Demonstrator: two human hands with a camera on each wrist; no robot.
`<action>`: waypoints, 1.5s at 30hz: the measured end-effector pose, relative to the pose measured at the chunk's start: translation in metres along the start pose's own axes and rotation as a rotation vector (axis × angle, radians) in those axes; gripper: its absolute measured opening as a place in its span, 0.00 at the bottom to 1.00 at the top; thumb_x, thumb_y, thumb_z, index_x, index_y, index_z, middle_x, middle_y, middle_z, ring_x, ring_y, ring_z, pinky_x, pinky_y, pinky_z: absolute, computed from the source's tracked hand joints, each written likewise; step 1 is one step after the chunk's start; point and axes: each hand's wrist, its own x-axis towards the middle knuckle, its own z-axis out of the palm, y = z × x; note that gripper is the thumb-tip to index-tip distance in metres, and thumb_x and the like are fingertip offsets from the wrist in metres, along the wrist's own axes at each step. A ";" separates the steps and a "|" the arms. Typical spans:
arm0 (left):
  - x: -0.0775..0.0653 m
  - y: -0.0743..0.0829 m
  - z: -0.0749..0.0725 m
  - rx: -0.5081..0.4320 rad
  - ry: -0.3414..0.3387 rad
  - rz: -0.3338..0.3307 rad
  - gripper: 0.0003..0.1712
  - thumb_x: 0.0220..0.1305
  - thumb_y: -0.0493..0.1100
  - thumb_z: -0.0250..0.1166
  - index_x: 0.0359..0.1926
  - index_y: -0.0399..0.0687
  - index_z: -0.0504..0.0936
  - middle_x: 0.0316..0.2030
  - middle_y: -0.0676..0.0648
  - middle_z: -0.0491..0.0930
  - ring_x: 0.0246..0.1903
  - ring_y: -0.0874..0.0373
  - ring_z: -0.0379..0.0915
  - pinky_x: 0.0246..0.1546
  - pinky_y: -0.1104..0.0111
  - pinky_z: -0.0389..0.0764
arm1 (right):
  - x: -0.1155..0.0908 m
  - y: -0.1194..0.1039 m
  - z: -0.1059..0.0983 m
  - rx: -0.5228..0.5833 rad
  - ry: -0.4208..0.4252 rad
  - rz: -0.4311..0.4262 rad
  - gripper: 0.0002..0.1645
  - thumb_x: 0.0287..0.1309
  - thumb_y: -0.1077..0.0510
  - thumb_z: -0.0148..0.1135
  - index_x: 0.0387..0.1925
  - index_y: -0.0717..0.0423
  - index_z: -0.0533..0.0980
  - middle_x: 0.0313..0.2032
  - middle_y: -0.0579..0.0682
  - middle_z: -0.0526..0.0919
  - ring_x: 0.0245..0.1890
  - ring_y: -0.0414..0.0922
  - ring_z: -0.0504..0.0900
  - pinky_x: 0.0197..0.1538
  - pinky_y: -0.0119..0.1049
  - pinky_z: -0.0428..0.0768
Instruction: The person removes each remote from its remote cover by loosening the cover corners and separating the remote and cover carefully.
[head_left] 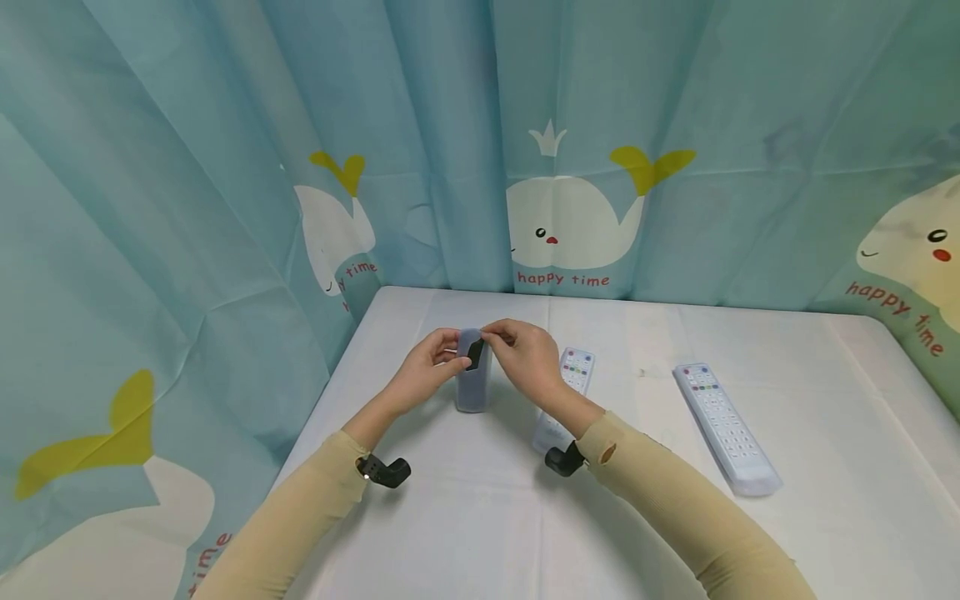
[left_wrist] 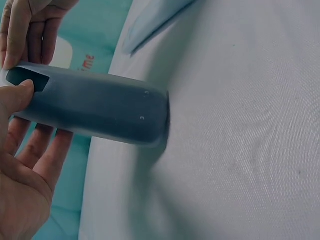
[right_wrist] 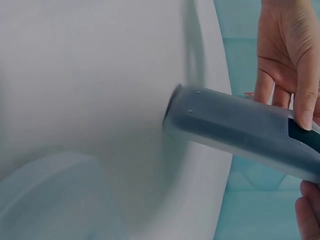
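A dark-backed remote control (head_left: 476, 355) in a translucent sleeve (head_left: 472, 392) stands on end, lower end on the white table. Its dark surface shows through an opening near the top. My left hand (head_left: 425, 372) grips the upper part from the left, thumb on the front by the opening and fingers behind. From the other side, my right hand (head_left: 527, 360) pinches the sleeve's top edge. In the left wrist view the sleeve (left_wrist: 105, 107) lies across the picture, my left thumb over the dark opening. Only a few fingers of my right hand (right_wrist: 310, 212) show in the right wrist view.
Two white remotes in clear sleeves lie on the table (head_left: 465, 517): one remote (head_left: 576, 371) partly under my right forearm, another remote (head_left: 726, 425) farther right. A blue curtain (head_left: 450, 125) with whale prints hangs behind the table and along its left.
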 end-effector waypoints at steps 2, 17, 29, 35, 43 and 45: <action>0.000 0.000 0.000 -0.001 -0.001 0.001 0.27 0.74 0.45 0.65 0.68 0.41 0.70 0.61 0.40 0.76 0.60 0.44 0.75 0.59 0.53 0.78 | 0.000 0.000 0.000 0.022 -0.001 0.020 0.08 0.69 0.54 0.66 0.42 0.51 0.88 0.36 0.43 0.89 0.36 0.39 0.86 0.39 0.39 0.83; -0.004 0.003 -0.001 -0.005 0.002 -0.018 0.26 0.74 0.45 0.64 0.68 0.43 0.70 0.61 0.41 0.76 0.60 0.45 0.75 0.61 0.52 0.76 | 0.004 0.001 -0.003 0.270 -0.079 0.257 0.10 0.70 0.52 0.66 0.42 0.52 0.87 0.36 0.45 0.88 0.40 0.46 0.85 0.41 0.43 0.81; -0.002 -0.004 -0.003 -0.027 -0.010 -0.016 0.27 0.74 0.46 0.65 0.68 0.44 0.70 0.61 0.42 0.76 0.59 0.47 0.75 0.60 0.53 0.77 | 0.009 0.003 -0.002 0.484 -0.117 0.403 0.12 0.70 0.57 0.66 0.45 0.62 0.85 0.40 0.54 0.87 0.40 0.47 0.86 0.47 0.39 0.86; -0.003 -0.004 -0.003 -0.020 -0.011 -0.022 0.27 0.74 0.46 0.65 0.68 0.45 0.70 0.61 0.43 0.76 0.59 0.48 0.76 0.60 0.54 0.77 | 0.011 0.004 -0.003 0.533 -0.147 0.452 0.13 0.70 0.57 0.66 0.46 0.64 0.85 0.41 0.55 0.87 0.39 0.47 0.85 0.47 0.40 0.86; -0.003 -0.005 -0.003 -0.030 -0.011 -0.020 0.28 0.73 0.46 0.66 0.68 0.43 0.70 0.61 0.42 0.76 0.58 0.48 0.76 0.60 0.53 0.77 | 0.015 0.006 -0.007 0.539 -0.206 0.499 0.13 0.69 0.57 0.66 0.47 0.63 0.85 0.43 0.54 0.87 0.39 0.47 0.86 0.47 0.40 0.86; -0.002 -0.006 -0.002 -0.028 -0.007 -0.022 0.27 0.73 0.45 0.66 0.68 0.43 0.70 0.60 0.43 0.77 0.58 0.48 0.76 0.60 0.53 0.77 | 0.016 0.007 -0.007 0.538 -0.216 0.505 0.13 0.69 0.57 0.66 0.47 0.62 0.85 0.43 0.54 0.87 0.39 0.48 0.86 0.47 0.40 0.86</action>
